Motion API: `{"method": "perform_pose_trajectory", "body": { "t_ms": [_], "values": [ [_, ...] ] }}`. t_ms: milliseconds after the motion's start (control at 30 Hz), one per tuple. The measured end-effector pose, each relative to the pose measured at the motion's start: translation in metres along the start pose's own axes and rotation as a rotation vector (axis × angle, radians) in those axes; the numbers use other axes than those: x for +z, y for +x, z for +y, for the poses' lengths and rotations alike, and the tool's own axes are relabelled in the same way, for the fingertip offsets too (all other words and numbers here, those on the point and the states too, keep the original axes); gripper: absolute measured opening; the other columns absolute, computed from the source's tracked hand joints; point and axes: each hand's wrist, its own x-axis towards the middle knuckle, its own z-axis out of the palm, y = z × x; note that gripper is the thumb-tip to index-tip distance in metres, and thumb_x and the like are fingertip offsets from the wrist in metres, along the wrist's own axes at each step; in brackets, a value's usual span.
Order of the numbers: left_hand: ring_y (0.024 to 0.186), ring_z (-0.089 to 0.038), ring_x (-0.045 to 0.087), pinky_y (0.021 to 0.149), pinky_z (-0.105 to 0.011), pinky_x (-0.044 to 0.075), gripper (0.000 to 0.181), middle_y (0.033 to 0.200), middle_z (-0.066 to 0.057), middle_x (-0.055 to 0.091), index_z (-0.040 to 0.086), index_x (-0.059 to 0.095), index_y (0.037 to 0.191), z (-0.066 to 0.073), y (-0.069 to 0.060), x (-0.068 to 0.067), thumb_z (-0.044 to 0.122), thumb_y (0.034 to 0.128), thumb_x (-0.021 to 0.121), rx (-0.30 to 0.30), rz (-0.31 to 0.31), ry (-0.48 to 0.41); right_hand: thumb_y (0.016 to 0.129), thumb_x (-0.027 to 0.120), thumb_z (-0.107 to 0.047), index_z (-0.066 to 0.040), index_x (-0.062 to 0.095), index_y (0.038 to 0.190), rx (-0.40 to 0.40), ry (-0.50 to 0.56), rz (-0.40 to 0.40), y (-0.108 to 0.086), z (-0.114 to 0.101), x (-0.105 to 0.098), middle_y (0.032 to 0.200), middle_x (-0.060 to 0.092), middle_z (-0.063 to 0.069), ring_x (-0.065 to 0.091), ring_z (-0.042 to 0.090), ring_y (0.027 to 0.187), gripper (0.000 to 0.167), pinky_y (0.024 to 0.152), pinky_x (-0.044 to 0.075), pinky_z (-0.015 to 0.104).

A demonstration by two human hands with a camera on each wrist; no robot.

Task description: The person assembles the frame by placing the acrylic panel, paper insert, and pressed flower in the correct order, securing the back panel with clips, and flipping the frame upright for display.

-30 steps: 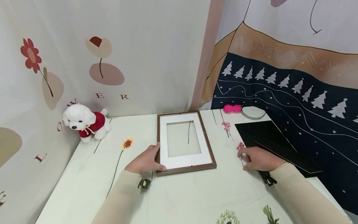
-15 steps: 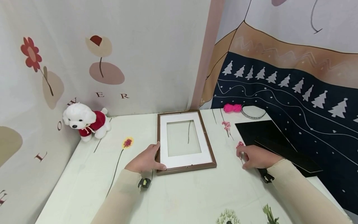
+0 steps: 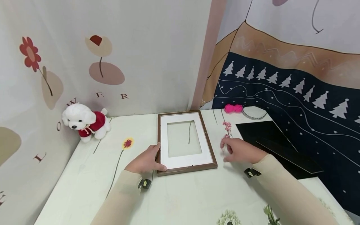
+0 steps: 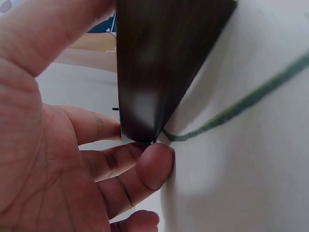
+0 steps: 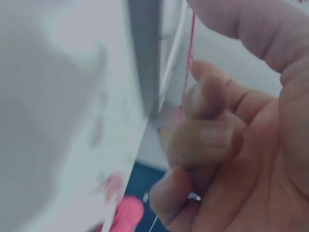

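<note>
A brown picture frame (image 3: 211,150) with a white mat (image 3: 182,161) lies on the table. My left hand (image 3: 146,160) grips its lower left corner, thumb on the near edge and fingers along the left side. In the left wrist view my fingers are around the dark corner of the frame (image 4: 145,72). Just right of the frame, my right hand (image 3: 242,150) pinches a thin sprig of small pink flowers (image 3: 226,136). Its reddish stem (image 5: 191,53) shows between thumb and fingers in the right wrist view. Part of the sprig is hidden by the hand.
Another pink flower sprig (image 3: 227,125) lies beyond my right hand. Black boards (image 3: 261,129) overlap at the right. Pink yarn (image 3: 233,108) and a grey band (image 3: 254,118) lie at the back. A plush dog (image 3: 79,116) sits at the back left. The cloth (image 3: 180,200) has printed flowers.
My right hand has moved left from beside the black boards towards the frame, carrying the pink flower sprig. My left hand has stayed on the frame's corner.
</note>
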Motion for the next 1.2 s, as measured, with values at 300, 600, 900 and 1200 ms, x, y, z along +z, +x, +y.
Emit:
{"method": "perform_pose_trajectory", "body": {
  "t_ms": [300, 600, 900, 1200],
  "values": [
    [0.148, -0.039, 0.044, 0.112, -0.052, 0.048, 0.128, 0.169, -0.025, 0.027, 0.003, 0.009, 0.169, 0.002, -0.001, 0.000, 0.045, 0.0810, 0.091, -0.008, 0.001, 0.006, 0.086, 0.090, -0.021, -0.013, 0.062, 0.121, -0.060, -0.006, 0.048, 0.068, -0.046, 0.012, 0.080, 0.056, 0.003, 0.052, 0.015, 0.072, 0.045, 0.064, 0.045, 0.030],
    [0.149, -0.039, 0.043, 0.114, -0.053, 0.046, 0.127, 0.169, -0.025, 0.028, 0.002, 0.011, 0.169, 0.001, 0.000, 0.001, 0.046, 0.0806, 0.092, -0.002, 0.005, 0.001, 0.087, 0.089, -0.021, -0.009, 0.062, 0.125, -0.069, 0.031, -0.009, 0.108, -0.061, 0.011, 0.081, 0.055, 0.005, 0.052, 0.018, 0.076, 0.047, 0.070, 0.045, 0.034],
    [0.150, -0.038, 0.043, 0.114, -0.053, 0.045, 0.127, 0.169, -0.024, 0.027, 0.004, 0.012, 0.169, 0.000, 0.000, 0.001, 0.046, 0.0803, 0.092, -0.013, 0.007, -0.001, 0.086, 0.090, -0.022, -0.020, 0.065, 0.119, 0.020, -0.005, -0.079, 0.133, -0.057, 0.015, 0.093, 0.061, 0.006, 0.056, 0.021, 0.084, 0.041, 0.071, 0.048, 0.035],
    [0.150, -0.038, 0.043, 0.114, -0.053, 0.046, 0.128, 0.169, -0.024, 0.027, 0.004, 0.011, 0.169, 0.000, -0.001, 0.000, 0.047, 0.0800, 0.092, -0.016, 0.003, -0.002, 0.085, 0.091, -0.022, -0.024, 0.067, 0.113, 0.067, -0.079, -0.121, 0.138, -0.060, 0.020, 0.113, 0.066, 0.000, 0.058, 0.022, 0.095, 0.038, 0.081, 0.048, 0.038]
  ]
}}
